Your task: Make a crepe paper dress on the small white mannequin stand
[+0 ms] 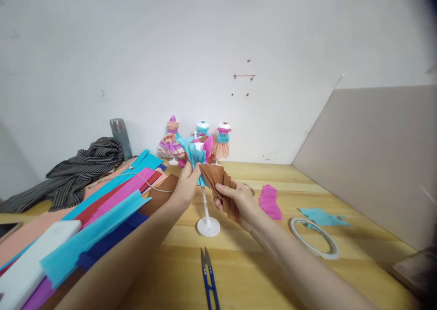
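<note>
My left hand [187, 182] pinches the blue and pink crepe-paper skirt on a small white mannequin stand [207, 219] at the table's middle. My right hand [239, 203] grips a pleated brown paper piece [218, 179], holding it against the skirt's right side. Both hands are closed around paper. Three finished paper-dress mannequins [201, 139] stand by the wall behind.
Blue thread snips [209, 278] lie near the front edge. A tape ring [314, 237], a pleated pink piece [269, 201] and a blue scrap [322, 216] lie at right. Crepe paper sheets [102, 210], a striped cloth [78, 169] and a grey flask [120, 137] fill the left. A cardboard panel [375, 155] leans at right.
</note>
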{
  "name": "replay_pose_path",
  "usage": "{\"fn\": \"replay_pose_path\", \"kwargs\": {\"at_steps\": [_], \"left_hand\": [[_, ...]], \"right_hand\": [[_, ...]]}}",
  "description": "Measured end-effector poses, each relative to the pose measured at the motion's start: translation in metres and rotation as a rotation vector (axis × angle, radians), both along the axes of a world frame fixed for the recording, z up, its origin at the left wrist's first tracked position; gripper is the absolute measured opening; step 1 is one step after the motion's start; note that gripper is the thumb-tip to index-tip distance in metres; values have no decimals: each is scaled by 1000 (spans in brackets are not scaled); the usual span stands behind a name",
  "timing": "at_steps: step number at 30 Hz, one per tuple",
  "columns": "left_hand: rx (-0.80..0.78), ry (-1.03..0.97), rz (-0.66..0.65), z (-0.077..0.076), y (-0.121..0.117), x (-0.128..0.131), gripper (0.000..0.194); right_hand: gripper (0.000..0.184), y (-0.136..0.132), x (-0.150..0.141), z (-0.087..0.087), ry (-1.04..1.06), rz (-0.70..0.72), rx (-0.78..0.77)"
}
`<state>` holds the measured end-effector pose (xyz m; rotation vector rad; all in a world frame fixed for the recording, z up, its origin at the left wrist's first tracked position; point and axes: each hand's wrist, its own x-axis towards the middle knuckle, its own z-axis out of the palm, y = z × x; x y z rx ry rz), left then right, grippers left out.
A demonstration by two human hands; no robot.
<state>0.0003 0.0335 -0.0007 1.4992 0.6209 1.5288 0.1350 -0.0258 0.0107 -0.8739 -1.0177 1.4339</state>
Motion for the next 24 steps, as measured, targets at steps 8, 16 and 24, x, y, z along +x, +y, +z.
{"fn": "replay_pose_path", "kwargs": {"at_steps": [8, 16, 24], "left_hand": [[-64, 113, 90, 5, -14, 6, 29], [-104, 138, 238, 2, -13, 11, 21], [-76, 61, 196, 1, -16, 14, 27]], "right_hand": [[28, 1, 1, -3, -456, -130, 205], [12, -4, 1, -6, -1320, -370, 535], [13, -2, 5, -3, -1055, -355, 450]]}}
